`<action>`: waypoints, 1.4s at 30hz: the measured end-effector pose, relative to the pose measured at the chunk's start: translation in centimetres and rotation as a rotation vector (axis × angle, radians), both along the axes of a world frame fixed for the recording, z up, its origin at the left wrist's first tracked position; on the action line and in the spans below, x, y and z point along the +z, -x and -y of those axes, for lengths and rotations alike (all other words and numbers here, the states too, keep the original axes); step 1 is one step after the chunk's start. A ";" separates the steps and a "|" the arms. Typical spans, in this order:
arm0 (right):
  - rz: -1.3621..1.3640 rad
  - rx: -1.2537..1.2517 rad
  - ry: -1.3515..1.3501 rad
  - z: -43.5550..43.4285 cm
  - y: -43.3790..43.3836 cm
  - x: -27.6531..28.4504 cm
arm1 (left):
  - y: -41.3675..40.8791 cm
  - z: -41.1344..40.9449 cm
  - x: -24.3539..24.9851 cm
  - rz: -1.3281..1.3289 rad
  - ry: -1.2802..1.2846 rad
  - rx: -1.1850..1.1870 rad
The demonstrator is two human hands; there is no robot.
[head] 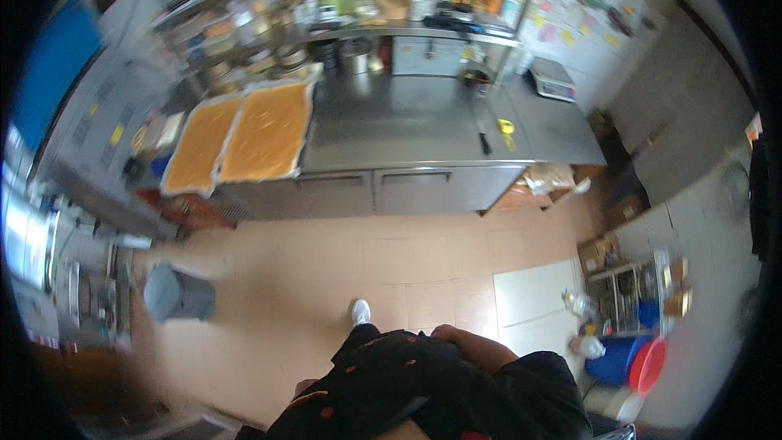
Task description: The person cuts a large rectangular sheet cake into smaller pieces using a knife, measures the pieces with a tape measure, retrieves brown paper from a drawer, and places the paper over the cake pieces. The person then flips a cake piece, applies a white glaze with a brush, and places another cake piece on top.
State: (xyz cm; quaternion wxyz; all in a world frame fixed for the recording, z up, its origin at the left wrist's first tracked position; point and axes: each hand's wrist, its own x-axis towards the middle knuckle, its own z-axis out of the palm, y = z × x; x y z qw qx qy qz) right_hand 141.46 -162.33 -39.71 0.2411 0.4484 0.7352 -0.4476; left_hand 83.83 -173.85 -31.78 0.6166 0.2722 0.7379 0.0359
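Observation:
My right hand (445, 333) hangs low against the front of my dark jacket (391, 373); its fingers are mostly hidden. Of my left hand (305, 386), only a small patch shows beside the jacket's left edge. Whether either hand holds something cannot be seen. Beyond the floor, a stainless steel worktable (391, 122) stands before me. Two sheets of golden-brown baked cake, a wide one (266, 131) and a narrower one (201, 146), lie on white paper at its left end. A black-handled knife or spatula (484, 142) and a yellow tool (506, 131) lie on the right.
A digital scale (553, 80) sits at the table's far right. Shelves (403, 30) with bottles and containers run above a grey metal box (427, 56). A grey bin (177, 293) stands left on the tiled floor (342, 256); a blue tub (614, 359) and rack (629, 293) stand right.

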 end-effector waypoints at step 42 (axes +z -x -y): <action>0.085 -1.167 -0.131 -9.0 -52.1 15.2 | -78.0 -54.9 9.6 0.219 -0.338 -1.473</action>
